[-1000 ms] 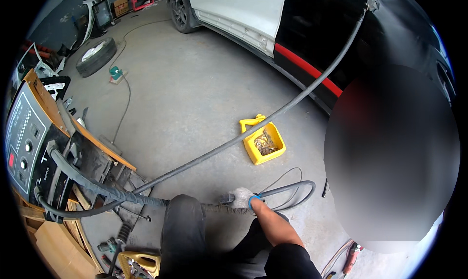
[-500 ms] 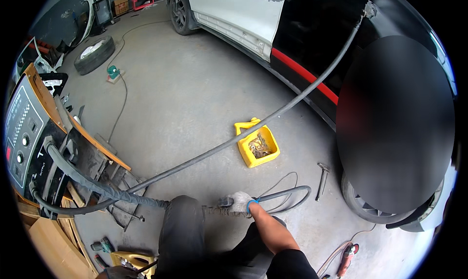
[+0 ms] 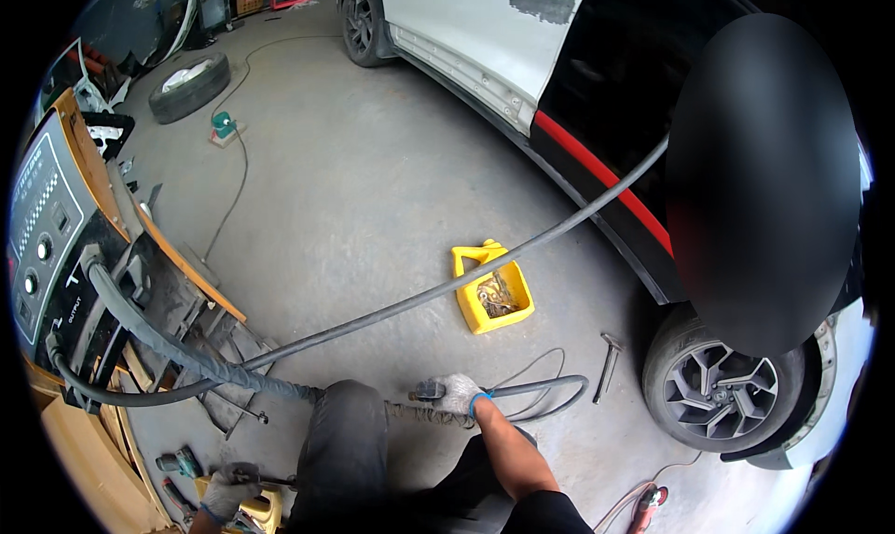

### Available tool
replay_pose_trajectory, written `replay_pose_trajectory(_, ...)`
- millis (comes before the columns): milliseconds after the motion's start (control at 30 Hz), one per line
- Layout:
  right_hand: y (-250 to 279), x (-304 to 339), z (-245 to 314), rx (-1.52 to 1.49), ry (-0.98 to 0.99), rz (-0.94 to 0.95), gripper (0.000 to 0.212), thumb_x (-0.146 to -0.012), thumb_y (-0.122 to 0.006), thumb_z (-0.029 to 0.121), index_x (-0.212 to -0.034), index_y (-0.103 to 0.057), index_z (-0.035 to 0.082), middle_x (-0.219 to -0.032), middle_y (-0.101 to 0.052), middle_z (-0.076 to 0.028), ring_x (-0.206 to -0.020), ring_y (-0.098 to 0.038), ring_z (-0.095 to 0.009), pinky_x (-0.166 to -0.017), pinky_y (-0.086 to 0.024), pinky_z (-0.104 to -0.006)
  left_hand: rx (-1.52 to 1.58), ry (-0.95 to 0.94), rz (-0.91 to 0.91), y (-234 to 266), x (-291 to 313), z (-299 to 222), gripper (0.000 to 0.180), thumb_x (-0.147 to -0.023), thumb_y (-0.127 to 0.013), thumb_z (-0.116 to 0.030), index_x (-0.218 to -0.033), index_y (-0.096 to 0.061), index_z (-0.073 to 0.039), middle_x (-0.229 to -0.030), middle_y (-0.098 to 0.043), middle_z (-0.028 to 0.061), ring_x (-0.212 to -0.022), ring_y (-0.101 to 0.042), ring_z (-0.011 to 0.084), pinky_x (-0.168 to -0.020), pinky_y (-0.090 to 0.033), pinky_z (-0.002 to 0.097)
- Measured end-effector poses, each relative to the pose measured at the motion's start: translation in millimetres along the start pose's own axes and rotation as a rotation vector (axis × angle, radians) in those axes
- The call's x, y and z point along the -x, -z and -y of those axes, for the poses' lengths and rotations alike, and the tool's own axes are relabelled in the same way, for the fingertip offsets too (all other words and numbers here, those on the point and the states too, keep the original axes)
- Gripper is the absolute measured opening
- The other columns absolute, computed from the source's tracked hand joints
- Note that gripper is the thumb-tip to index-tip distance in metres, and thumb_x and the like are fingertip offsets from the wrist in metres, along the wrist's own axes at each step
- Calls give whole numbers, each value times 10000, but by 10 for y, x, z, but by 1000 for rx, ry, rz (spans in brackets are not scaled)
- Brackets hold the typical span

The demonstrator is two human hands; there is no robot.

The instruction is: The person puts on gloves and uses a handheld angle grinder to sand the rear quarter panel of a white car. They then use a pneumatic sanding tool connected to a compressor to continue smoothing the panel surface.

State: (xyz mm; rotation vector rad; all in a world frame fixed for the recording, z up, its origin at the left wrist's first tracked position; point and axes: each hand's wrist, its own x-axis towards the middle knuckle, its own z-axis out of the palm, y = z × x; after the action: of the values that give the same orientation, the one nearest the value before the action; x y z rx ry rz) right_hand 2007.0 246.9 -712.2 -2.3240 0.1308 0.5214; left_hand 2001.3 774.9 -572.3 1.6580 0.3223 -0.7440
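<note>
My right hand, in a pale glove with a blue cuff, is closed on the dark grip of a welding gun; its thick cable loops out to the right. At the lower left my gloved left hand is closed around a dark tool with a thin shaft, whose kind I cannot make out. Beneath that hand lies a yellow container. Between me and the car stands a cut-open yellow jug holding small metal pieces.
A welding machine stands at the left; its heavy grey cable stretches to the white and black car. A hammer lies near the wheel. An angle grinder, a drill and a loose tire are around.
My left hand has come up into view at the lower left with the dark tool. My right hand keeps its grip on the welding gun. The view has shifted slightly, showing more of the wheel.
</note>
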Motion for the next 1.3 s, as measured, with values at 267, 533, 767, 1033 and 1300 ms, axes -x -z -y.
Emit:
replay_pose_trajectory(267, 187, 220, 282, -185, -96, 98, 442, -716, -759, 259, -1135, -696, 135, -935, -731, -95, -796, -691, -227, -744, -547, -350, -300, -25, -66, -301, -861, 1229, 163, -825, -623, -150, -796, -678, 1, -744, -661, 52, -679, -606, 137, -629, -477, 310)
replay_pose_trajectory(533, 1684, 1207, 457, -219, 481, -219, 363, -748, -759, 120, -1077, -663, 1, -1072, -686, -157, -979, -676, -280, -843, -547, -375, -231, 108, -198, -452, -1269, 1155, 304, -851, -634, -259, -722, -544, 1, -626, -559, 50, -558, -532, 173, -555, -456, 353)
replay_pose_trajectory(767, 2999, 2908, 1434, -1048, 207, -621, 402, -674, -776, 20, -1050, -632, 28, -1162, -654, -187, -1088, -614, -257, -940, -497, -365, -494, -39, -399, -586, 142, -1352, 458, -916, -625, -370, -1023, -579, 74, -875, -615, 130, -742, -570, 214, -667, -487, 386)
replay_pose_trajectory(1033, 3389, 4137, 2672, -1247, 203, -819, 400, -636, -754, -47, -1005, -639, 55, -1151, -652, -195, -1077, -619, -300, -958, -496, -443, 504, -352, 32, -1566, 1346, -4940, 408, -992, -572, -260, -659, -348, -190, -525, -295, -72, -393, -254, 56, -381, -237, 250)
replay_pose_trajectory(1300, 4041, 4973, 3383, -1292, 374, -998, 393, -622, -795, -32, -982, -646, 23, -1085, -668, -205, -1102, -613, -342, -989, -476, -471, 680, -420, 918, -3253, 2597, -7408, 530, -1036, -407, -428, -569, -320, -191, -455, -194, -61, -387, -165, 100, -420, -205, 276)
